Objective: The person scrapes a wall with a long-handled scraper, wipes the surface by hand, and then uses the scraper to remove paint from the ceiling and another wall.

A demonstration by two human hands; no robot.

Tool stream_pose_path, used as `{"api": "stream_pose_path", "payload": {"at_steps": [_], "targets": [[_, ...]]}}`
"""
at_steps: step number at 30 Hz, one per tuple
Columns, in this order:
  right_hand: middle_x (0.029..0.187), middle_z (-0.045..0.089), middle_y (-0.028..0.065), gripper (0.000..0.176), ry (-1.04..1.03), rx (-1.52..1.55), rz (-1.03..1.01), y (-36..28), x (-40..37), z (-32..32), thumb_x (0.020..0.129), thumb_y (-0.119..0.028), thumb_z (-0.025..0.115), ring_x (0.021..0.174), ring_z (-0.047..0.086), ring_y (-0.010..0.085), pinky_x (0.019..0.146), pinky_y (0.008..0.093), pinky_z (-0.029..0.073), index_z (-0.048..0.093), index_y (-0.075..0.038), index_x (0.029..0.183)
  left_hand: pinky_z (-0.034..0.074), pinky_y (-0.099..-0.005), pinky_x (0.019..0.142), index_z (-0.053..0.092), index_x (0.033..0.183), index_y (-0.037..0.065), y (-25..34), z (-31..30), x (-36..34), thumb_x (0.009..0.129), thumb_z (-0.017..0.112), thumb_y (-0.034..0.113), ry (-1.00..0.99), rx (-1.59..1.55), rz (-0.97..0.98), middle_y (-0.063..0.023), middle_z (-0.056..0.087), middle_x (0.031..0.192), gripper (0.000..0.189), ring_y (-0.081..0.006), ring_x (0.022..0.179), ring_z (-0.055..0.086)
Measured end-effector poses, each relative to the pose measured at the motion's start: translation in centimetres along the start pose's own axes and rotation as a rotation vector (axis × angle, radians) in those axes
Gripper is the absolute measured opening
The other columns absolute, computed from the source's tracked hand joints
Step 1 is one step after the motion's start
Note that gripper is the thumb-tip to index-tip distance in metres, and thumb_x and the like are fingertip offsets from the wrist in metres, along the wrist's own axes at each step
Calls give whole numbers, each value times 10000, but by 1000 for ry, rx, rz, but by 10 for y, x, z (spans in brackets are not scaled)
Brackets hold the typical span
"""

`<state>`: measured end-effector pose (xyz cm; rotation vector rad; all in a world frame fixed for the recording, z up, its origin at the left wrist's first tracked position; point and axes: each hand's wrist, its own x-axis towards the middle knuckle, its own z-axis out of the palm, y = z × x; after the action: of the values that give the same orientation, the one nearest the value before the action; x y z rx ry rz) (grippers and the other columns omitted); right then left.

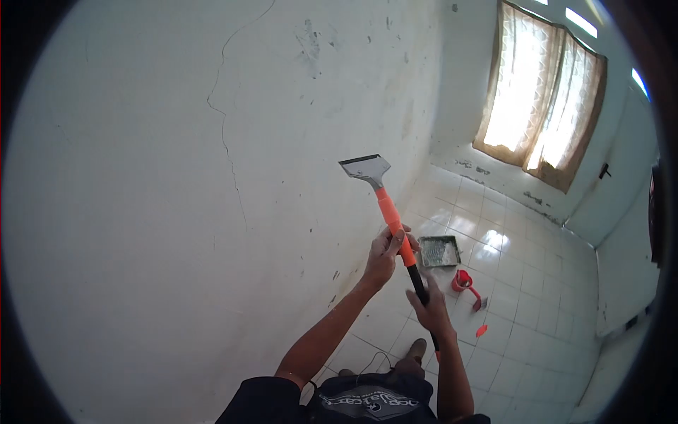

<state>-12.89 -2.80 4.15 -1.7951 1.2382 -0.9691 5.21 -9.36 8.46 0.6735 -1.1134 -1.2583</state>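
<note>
A long-handled scraper [395, 230] with a wide metal blade, an orange sleeve and a black lower shaft is held up at a slant before the white wall [162, 184]. My left hand [383, 256] is closed round the orange sleeve, thumb on top. Lower down, my right hand [433, 309] is on the black shaft, which passes between thumb and fingers and is partly hidden under the palm; these fingers are slightly blurred. The blade points up and left, and whether it touches the wall cannot be made out.
On the tiled floor [519, 286] lie a dark tray [439, 252] with whitish material, a red container [462, 280], a small red-handled tool [479, 299] and an orange piece [482, 331]. A curtained window [540, 92] and a door [621, 162] are at the right. The wall has cracks and chipped spots.
</note>
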Motion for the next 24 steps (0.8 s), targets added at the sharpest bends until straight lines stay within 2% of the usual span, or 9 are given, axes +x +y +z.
{"api": "stream_pose_path", "payload": {"at_steps": [3, 4, 7, 15, 17, 20, 21, 22, 24], "targets": [[624, 556, 67, 399, -37, -2, 99, 29, -19, -23, 932, -216, 714, 566, 475, 117, 554, 321, 408, 640, 20, 1245, 566, -374, 902, 504, 1238, -12, 14, 0, 15, 1106, 422, 354, 83, 20, 44, -106, 682, 987, 397, -211, 936, 709], [624, 556, 67, 399, -57, -8, 89, 35, -20, -33, 932, -216, 714, 566, 475, 117, 554, 321, 408, 640, 20, 1245, 569, -380, 907, 482, 1281, -20, 17, 0, 21, 1108, 405, 373, 112, 24, 55, -118, 682, 1001, 436, -221, 948, 711], [600, 497, 23, 318, -92, 5, 125, 60, -9, -63, 921, -272, 734, 563, 460, 105, 546, 308, 391, 733, 13, 1062, 573, -390, 924, 433, 1359, -32, 19, 3, 39, 1109, 373, 402, 179, 30, 85, -143, 677, 1040, 505, -239, 972, 713], [602, 529, 15, 361, -350, -68, 36, 133, 82, -166, 934, -331, 730, 566, 483, 101, 552, 304, 403, 732, -1, 1079, 573, -398, 872, 372, 1419, -34, -21, 49, 101, 1105, 350, 426, 414, -12, 283, -167, 645, 1102, 557, -244, 924, 703], [614, 569, 21, 377, -452, -32, 78, 159, 113, -197, 947, -368, 717, 580, 522, 107, 559, 313, 426, 723, 5, 1000, 580, -379, 800, 383, 1401, -18, -29, 62, 116, 1116, 344, 390, 520, -25, 393, -140, 637, 1053, 499, -212, 861, 698], [631, 548, 1, 363, -637, -31, -8, 178, 163, -233, 985, -327, 654, 582, 526, 80, 530, 282, 421, 715, 28, 1035, 568, -363, 757, 399, 1366, -8, -31, 79, 137, 1117, 340, 399, 633, -25, 528, -112, 619, 985, 481, -195, 808, 675], [596, 522, 16, 367, -634, -10, -3, 175, 175, -238, 989, -325, 648, 564, 494, 95, 514, 309, 400, 696, 36, 940, 568, -363, 757, 399, 1366, -8, -28, 84, 140, 1117, 340, 399, 669, -13, 549, -112, 619, 985, 481, -195, 808, 675], [596, 522, 16, 367, -670, -15, -26, 172, 189, -242, 989, -325, 648, 564, 494, 95, 514, 309, 400, 696, 36, 940, 559, -356, 735, 408, 1339, -3, -24, 88, 144, 1114, 346, 414, 715, 1, 582, -101, 611, 952, 478, -188, 775, 658], [585, 502, 53, 392, -650, -107, -230, 162, 215, -242, 988, -323, 649, 554, 458, 117, 505, 346, 373, 646, 39, 840, 550, -349, 712, 417, 1311, 3, -14, 92, 149, 1111, 351, 430, 785, 33, 639, -89, 604, 918, 476, -181, 742, 641]]}}
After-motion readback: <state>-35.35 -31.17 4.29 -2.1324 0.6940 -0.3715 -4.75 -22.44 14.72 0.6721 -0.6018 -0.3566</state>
